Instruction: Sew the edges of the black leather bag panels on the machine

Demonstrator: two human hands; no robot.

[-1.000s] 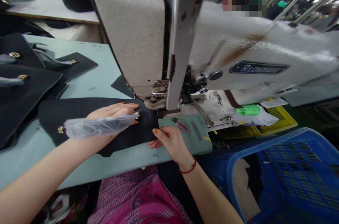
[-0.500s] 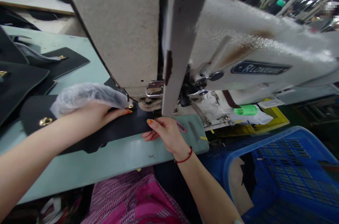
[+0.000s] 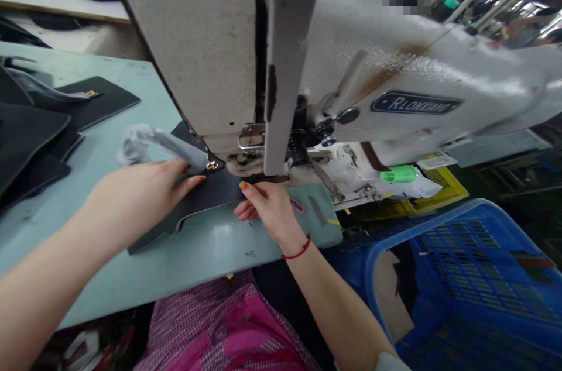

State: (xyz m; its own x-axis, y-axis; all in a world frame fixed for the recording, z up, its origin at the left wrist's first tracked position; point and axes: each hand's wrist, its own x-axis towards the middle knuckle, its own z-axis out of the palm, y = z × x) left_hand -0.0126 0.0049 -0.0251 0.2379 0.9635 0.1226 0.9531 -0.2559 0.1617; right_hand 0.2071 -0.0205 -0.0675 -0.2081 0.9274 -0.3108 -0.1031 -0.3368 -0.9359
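A black leather panel (image 3: 211, 192) lies on the sewing machine's table, one edge at the presser foot area (image 3: 263, 178). A gold fitting (image 3: 212, 165) joins it to a strap handle wrapped in clear plastic (image 3: 180, 146). My left hand (image 3: 140, 189) closes on the panel beside this fitting, thumb on top; its other fingers are partly hidden by the handle. Close to the foot, my right hand (image 3: 270, 207) pinches the panel's near edge between thumb and curled fingers. The needle itself is hidden behind the machine head (image 3: 188, 37).
More black panels (image 3: 30, 143) lie on the pale green table (image 3: 211, 260) at left. Pink thread snips (image 3: 297, 205) rest right of my right hand. A blue plastic basket (image 3: 483, 210) holding scraps stands at right, with a yellow crate (image 3: 443, 189) behind it.
The panel has turned under the machine head, its left end swinging towards me. My left hand has shifted slightly left and the wrapped handle now shows behind it. My right hand keeps its pinch.
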